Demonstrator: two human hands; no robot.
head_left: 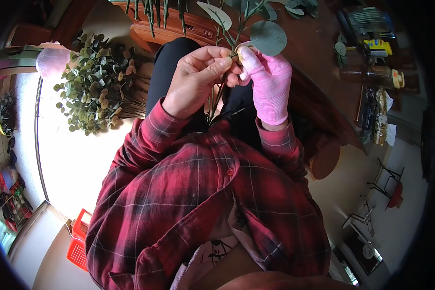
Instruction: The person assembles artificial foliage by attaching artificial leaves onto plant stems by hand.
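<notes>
A leafy stem with round grey-green leaves point(268, 37), like a eucalyptus branch, rises between my hands above my lap. My left hand point(198, 77) is bare, and its thumb and fingertips pinch the stem. My right hand point(270, 82) wears a pink glove and closes on the same stem just to the right, its fingertips touching or nearly touching those of my left. Below the hands, the lower stem runs down towards my lap. The exact spot between my fingertips is partly hidden.
A large bunch of leafy stems point(96, 84) lies at the left. The brown wooden table point(304, 53) carries a glass jar point(372, 76), a yellow-labelled container point(378, 47) and loose leaves point(302, 7). A red plastic basket point(76, 253) stands at lower left.
</notes>
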